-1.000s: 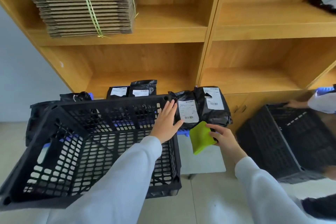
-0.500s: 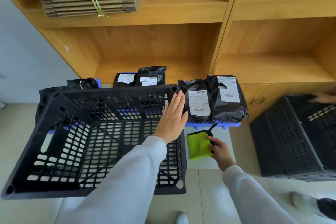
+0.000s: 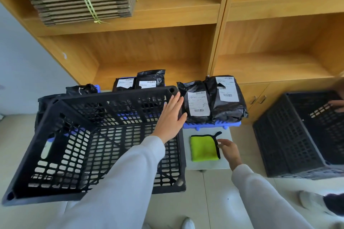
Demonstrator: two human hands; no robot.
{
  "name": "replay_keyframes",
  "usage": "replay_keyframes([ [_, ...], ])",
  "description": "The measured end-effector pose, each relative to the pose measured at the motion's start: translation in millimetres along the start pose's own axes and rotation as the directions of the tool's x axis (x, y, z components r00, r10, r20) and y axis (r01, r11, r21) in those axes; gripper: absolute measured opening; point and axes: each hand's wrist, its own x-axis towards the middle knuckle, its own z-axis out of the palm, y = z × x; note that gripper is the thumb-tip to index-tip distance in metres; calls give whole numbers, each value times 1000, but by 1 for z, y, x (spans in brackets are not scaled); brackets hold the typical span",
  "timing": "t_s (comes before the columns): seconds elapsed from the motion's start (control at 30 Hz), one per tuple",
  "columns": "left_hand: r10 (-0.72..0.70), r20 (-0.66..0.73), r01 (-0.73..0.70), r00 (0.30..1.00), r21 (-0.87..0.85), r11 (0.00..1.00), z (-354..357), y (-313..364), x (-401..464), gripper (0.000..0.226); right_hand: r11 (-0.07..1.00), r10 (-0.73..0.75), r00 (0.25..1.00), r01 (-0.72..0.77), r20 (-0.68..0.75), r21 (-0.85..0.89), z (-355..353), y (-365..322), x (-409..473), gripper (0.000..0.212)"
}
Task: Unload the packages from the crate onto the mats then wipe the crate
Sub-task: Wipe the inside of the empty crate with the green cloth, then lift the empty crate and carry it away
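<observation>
The black crate [image 3: 96,141] is tilted, its inside bare, with the left hand [image 3: 172,117] flat against its right wall, fingers [image 3: 176,101] straight and together. Just right, the green cloth [image 3: 204,148] lies on a pale board [image 3: 226,163]; the right hand [image 3: 229,149] touches its black edge, fingers loosely spread. Black packages [image 3: 212,101] stand on blue mats [image 3: 210,124] behind.

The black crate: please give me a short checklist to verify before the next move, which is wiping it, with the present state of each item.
1. Crate holds no packages: ok, only mesh shows inside.
2. Packages rest on the blue mat: ok.
3. Left hand steadies the crate: ok, flat against its right wall.
4. Green cloth within reach: ok, it lies beside the crate.
5. Right hand holds the cloth: not ok, fingers only at its edge.
6. Crate dirty or clean: cannot tell.
</observation>
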Motion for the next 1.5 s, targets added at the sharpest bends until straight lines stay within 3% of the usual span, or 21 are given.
replay_keyframes([
  [0.2,-35,-31,25,999,-252,967,-22,6,-22,43,996,-62,995,57,75,75,-2,-44,-25,22],
  [0.37,-60,-82,29,995,-332,943,-55,-13,-60,29,974,-174,979,155,109,167,19,-86,-61,18],
  [0.57,-180,-153,129,972,-296,947,-107,-66,-113,28,946,-287,951,261,115,193,53,-123,-113,10],
  [0.7,-248,-218,192,944,-250,949,-145,-106,-157,29,941,-290,953,267,85,206,78,-131,-139,15],
  [0.97,-304,-409,273,860,-134,953,-215,-189,-221,29,948,-314,948,316,-42,45,103,-130,-166,26],
  [1.1,-347,-488,337,801,-112,935,-239,-220,-239,31,958,-284,954,285,-98,0,109,-131,-179,21],
  [1.27,-513,-378,453,771,-241,858,-244,-243,-253,49,969,-247,963,249,-105,4,115,-136,-184,14],
  [1.4,-603,-290,505,743,-348,790,-241,-247,-257,48,962,-227,972,233,-55,140,120,-135,-178,14],
  [1.5,-641,-240,449,729,-539,712,-238,-252,-254,40,957,-234,972,234,-20,174,120,-133,-173,21],
])
